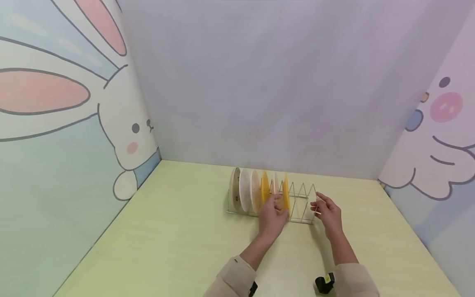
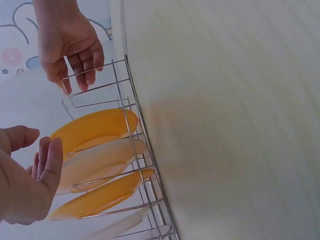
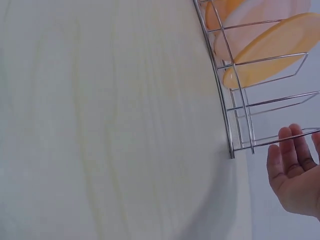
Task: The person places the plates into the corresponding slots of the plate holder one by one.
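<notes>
A wire dish rack (image 1: 302, 222) stands on the table with several plates upright in a row in its left part. Closest to the right end of the row is a yellow plate (image 2: 100, 125); a pale plate (image 2: 107, 157) and another yellow plate (image 2: 107, 195) come after it. My left hand (image 1: 272, 218) is in front of these plates, its thumb and fingers apart beside the yellow plate's edge, with nothing between them. At the rack's right end, my right hand (image 1: 328, 214) holds the end wire, fingers bent around it.
White plates (image 1: 245, 192) and a patterned plate (image 1: 236, 189) stand at the rack's left end. Unfilled wire slots lie between the last yellow plate and my right hand. A plain wall (image 1: 252, 82) rises behind the table (image 1: 167, 231), with cartoon-printed walls on both sides.
</notes>
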A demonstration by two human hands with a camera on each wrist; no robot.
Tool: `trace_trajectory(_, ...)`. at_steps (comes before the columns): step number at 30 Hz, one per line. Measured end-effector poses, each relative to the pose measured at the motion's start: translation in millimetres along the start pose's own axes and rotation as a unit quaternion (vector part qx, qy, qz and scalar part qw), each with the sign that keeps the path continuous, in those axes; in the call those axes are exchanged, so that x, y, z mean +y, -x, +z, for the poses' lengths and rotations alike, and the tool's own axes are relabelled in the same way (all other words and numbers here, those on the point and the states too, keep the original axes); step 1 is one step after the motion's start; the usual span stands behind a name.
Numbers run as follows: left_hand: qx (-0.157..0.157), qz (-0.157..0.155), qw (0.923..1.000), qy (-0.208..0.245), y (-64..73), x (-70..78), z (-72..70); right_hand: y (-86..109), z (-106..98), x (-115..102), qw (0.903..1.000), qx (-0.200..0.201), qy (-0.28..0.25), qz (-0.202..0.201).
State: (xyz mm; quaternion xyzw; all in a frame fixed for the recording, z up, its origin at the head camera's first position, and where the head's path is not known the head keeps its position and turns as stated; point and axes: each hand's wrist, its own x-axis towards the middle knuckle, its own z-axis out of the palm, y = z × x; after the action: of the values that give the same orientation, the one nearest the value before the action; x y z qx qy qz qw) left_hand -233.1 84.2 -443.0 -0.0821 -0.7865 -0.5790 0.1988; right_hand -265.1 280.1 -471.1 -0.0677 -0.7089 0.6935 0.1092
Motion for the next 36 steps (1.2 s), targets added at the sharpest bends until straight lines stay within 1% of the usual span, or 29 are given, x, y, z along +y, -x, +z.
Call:
trace_trajectory(3,-0.03,-0.006,0.9995,0.003,0.1,-0.2,-13.9,6.0,1,-4,0.9981,0.046,0.041,-0.01)
trace_trajectory(4,-0.036,-0.006,0.9993,0.004,-0.3,-0.8,-19.0,7.8,1,-4,0.9969,0.06,0.049,-0.014)
trace_trajectory(6,-0.038,-0.003,0.9993,0.007,-1.5,-2.8,-29.9,12.0,1,-7,0.9952,0.085,0.041,-0.023)
trace_trajectory(7,-0.033,0.002,0.9994,0.009,-2.4,-4.4,-35.4,13.8,1,-8,0.9948,0.096,0.024,-0.024)
trace_trajectory(8,-0.023,0.01,0.9996,0.012,-3.6,-5.9,-40.9,15.5,0,-9,0.9941,0.105,0.0,-0.024)
trace_trajectory(10,0.006,0.027,0.9995,0.018,-6.8,-9.4,-51.5,18.2,0,-10,0.9909,0.12,-0.055,-0.027)
trace_trajectory(12,0.044,0.05,0.9976,0.018,-11.1,-13.5,-60.9,19.5,0,-11,0.9851,0.131,-0.108,-0.031)
trace_trajectory(14,0.089,0.072,0.9934,0.013,-16.1,-18.2,-68.8,19.6,1,-10,0.9799,0.135,-0.141,-0.039)
trace_trajectory(17,0.142,0.09,0.9857,0.008,-22.7,-25.7,-78.8,18.1,3,-7,0.9743,0.146,-0.164,-0.051)
trace_trajectory(19,0.169,0.091,0.9813,0.01,-26.5,-30.9,-84.2,16.3,6,-4,0.9705,0.156,-0.174,-0.058)
trace_trajectory(21,0.187,0.088,0.9784,0.014,-29.9,-36.3,-89.1,14.5,9,-2,0.9702,0.161,-0.17,-0.06)
trace_trajectory(23,0.195,0.074,0.9777,0.022,-32.9,-42.4,-93.0,12.9,12,0,0.9728,0.157,-0.161,-0.056)
trace_trajectory(24,0.194,0.062,0.9786,0.026,-34.4,-45.9,-94.8,12.0,14,1,0.9752,0.149,-0.155,-0.053)
trace_trajectory(26,0.187,0.026,0.9812,0.038,-36.9,-53.5,-98.2,10.8,16,2,0.9812,0.128,-0.138,-0.041)
trace_trajectory(28,0.17,-0.017,0.9838,0.053,-39.2,-61.1,-101.4,9.6,17,3,0.9859,0.103,-0.128,-0.029)
trace_trajectory(29,0.156,-0.038,0.9851,0.061,-40.3,-64.1,-103.3,9.3,17,3,0.9881,0.09,-0.122,-0.026)
trace_trajectory(31,0.121,-0.075,0.9871,0.073,-42.2,-68.6,-107.1,8.1,17,4,0.9924,0.057,-0.107,-0.021)
trace_trajectory(32,0.1,-0.088,0.9879,0.08,-42.8,-69.4,-109.0,7.9,17,5,0.9942,0.037,-0.098,-0.024)
trace_trajectory(34,0.051,-0.11,0.9881,0.095,-43.7,-70.0,-112.2,6.9,18,7,0.9959,-0.004,-0.086,-0.029)
trace_trajectory(36,-0.001,-0.123,0.9858,0.114,-44.6,-69.6,-114.3,5.7,18,7,0.995,-0.047,-0.081,-0.037)
